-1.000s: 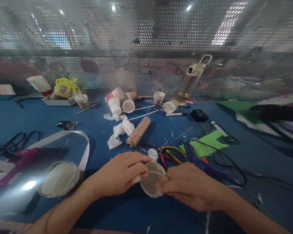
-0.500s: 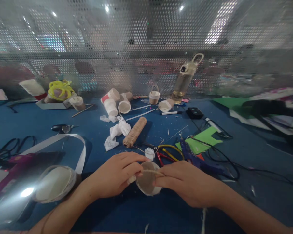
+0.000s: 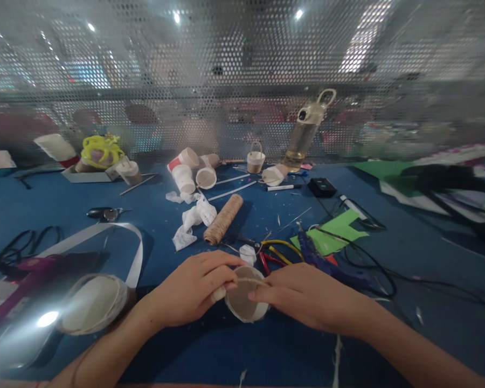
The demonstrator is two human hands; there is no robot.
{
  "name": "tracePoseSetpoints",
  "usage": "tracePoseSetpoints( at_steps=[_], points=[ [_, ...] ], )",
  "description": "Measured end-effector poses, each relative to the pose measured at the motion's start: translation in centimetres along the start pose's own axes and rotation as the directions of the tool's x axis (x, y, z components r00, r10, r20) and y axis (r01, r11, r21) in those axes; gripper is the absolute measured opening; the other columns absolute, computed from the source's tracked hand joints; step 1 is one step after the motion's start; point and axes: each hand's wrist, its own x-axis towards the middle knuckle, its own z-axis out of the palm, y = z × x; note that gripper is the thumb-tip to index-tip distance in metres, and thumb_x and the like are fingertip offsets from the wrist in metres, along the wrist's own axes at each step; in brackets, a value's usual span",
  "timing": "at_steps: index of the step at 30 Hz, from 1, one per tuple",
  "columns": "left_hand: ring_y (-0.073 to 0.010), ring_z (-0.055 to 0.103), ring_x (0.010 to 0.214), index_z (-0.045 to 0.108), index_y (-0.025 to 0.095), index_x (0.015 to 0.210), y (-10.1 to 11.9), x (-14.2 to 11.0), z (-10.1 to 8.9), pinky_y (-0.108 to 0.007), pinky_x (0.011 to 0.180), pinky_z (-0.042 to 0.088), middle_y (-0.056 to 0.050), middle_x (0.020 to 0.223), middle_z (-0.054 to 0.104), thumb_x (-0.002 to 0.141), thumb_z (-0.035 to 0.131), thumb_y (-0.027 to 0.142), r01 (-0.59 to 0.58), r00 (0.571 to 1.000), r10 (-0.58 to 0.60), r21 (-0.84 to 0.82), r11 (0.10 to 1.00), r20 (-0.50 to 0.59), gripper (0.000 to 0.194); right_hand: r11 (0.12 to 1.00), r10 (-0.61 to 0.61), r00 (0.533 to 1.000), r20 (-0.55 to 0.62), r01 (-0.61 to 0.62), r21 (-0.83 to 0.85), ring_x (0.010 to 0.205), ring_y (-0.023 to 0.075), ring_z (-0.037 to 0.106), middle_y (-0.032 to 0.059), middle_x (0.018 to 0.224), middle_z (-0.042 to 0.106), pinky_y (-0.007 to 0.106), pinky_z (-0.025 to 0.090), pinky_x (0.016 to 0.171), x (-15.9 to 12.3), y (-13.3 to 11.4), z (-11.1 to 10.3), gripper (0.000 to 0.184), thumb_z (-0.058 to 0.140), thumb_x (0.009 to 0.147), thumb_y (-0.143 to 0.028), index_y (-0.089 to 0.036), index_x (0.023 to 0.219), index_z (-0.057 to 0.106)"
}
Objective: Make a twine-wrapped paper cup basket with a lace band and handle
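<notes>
Before me a paper cup (image 3: 247, 308) stands with its mouth turned up toward me. A short piece of twine (image 3: 250, 279) arches across its opening between my two hands. My left hand (image 3: 204, 288) is closed at the left rim, with the twine's left end at its fingertips; something white shows at its thumb. My right hand (image 3: 303, 296) grips the right rim, thumb inside the cup and fingers over the outside, at the twine's other end. Just beyond lie a roll of twine (image 3: 223, 220), crumpled white material (image 3: 194, 218) and red-and-yellow-handled scissors or pliers (image 3: 281, 250).
A blue glue gun (image 3: 327, 269) with a black cord lies right, by green paper (image 3: 337, 231). At left are a larger round container (image 3: 91, 304), white ribbon (image 3: 135, 248) and a purple tool (image 3: 24, 280). Farther back stand a small handled cup (image 3: 256, 161), a bottle (image 3: 305, 134) and several cups.
The twine over the cup bows up more and its span looks shorter. My right thumb has shifted slightly left and up inside the cup. My left hand has hardly moved.
</notes>
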Motion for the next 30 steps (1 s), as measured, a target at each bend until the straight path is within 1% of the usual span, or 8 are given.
tracePoseSetpoints(
  at_steps=[6,9,13,19,22,24,26,30],
  points=[
    [-0.0234,0.065,0.109,0.056,0.019,0.099,0.2,0.1,-0.2,-0.039,0.090,0.054,-0.011,0.124,0.067,0.100,0.044,0.016,0.013,1.000,-0.013,0.001,1.000,0.025,0.012,1.000,0.028,0.999,0.031,-0.028,-0.008,0.079,0.0165,0.060,0.0020,0.093,0.070,0.029,0.037,0.065,0.4,-0.8,-0.5,0.031,0.038,0.105,-0.016,-0.019,0.127,0.059],
    [-0.0227,0.065,0.109,0.056,0.019,0.100,0.3,0.1,-0.3,-0.038,0.091,0.054,-0.011,0.125,0.067,0.102,0.042,0.019,0.022,0.999,-0.021,-0.038,0.999,0.032,0.014,0.996,0.082,0.995,0.060,-0.084,0.024,0.080,0.0167,0.062,0.0013,0.097,0.071,0.029,0.039,0.067,0.3,-1.3,-0.3,0.029,0.037,0.107,-0.021,-0.021,0.123,0.061],
    [-0.0199,0.063,0.115,0.057,0.021,0.104,0.6,-0.1,-0.6,-0.035,0.098,0.050,-0.008,0.127,0.066,0.106,0.036,0.025,0.151,0.988,-0.141,-0.175,0.973,0.066,0.021,0.982,0.115,0.993,0.033,-0.119,0.148,0.087,0.0157,0.063,0.0011,0.104,0.072,0.027,0.044,0.077,-0.1,-1.6,0.1,0.027,0.039,0.107,-0.021,-0.021,0.121,0.061],
    [-0.0200,0.059,0.123,0.053,0.026,0.121,0.9,-0.4,-0.8,-0.035,0.103,0.048,-0.007,0.133,0.062,0.106,0.036,0.036,0.247,0.969,-0.241,-0.307,0.919,0.058,0.025,0.980,0.138,0.990,0.019,-0.139,0.143,0.090,0.0155,0.063,0.0014,0.102,0.071,0.027,0.045,0.082,-0.3,-1.8,0.3,0.027,0.041,0.106,-0.021,-0.022,0.121,0.062],
    [-0.0200,0.061,0.122,0.050,0.028,0.130,0.9,-0.4,-0.8,-0.035,0.103,0.049,-0.006,0.134,0.063,0.103,0.046,0.037,0.316,0.948,-0.311,-0.261,0.912,0.063,0.029,0.993,0.089,0.995,-0.046,-0.085,0.082,0.088,0.0170,0.063,0.0031,0.101,0.072,0.029,0.045,0.079,0.0,-2.0,0.3,0.029,0.038,0.105,-0.018,-0.019,0.118,0.064],
    [-0.0207,0.062,0.121,0.047,0.028,0.134,1.0,-0.4,-0.8,-0.036,0.103,0.050,-0.005,0.134,0.063,0.100,0.053,0.036,0.342,0.939,-0.338,-0.184,0.921,0.059,0.036,0.997,0.075,0.995,-0.067,-0.074,0.018,0.081,0.0167,0.062,0.0028,0.093,0.071,0.028,0.044,0.072,0.4,-2.3,0.3,0.029,0.038,0.105,-0.017,-0.019,0.111,0.066],
    [-0.0219,0.061,0.123,0.045,0.029,0.137,1.3,-0.3,-0.8,-0.038,0.104,0.050,-0.005,0.136,0.063,0.099,0.055,0.034,0.346,0.938,-0.345,-0.107,0.932,0.033,0.040,0.995,0.065,0.994,-0.090,-0.071,-0.068,0.070,0.0163,0.058,0.0018,0.082,0.068,0.028,0.041,0.064,0.8,-2.8,0.4,0.027,0.040,0.103,-0.017,-0.018,0.103,0.067],
    [-0.0220,0.067,0.112,0.051,0.028,0.130,2.0,0.2,-0.7,-0.040,0.095,0.055,-0.003,0.124,0.070,0.096,0.055,0.023,0.358,0.933,-0.357,0.002,0.934,-0.052,0.035,0.974,-0.056,0.970,-0.237,0.001,-0.226,0.064,0.0180,0.054,0.0045,0.074,0.065,0.031,0.037,0.059,1.4,-3.9,0.6,0.024,0.043,0.098,-0.012,-0.015,0.097,0.067]
  ],
)
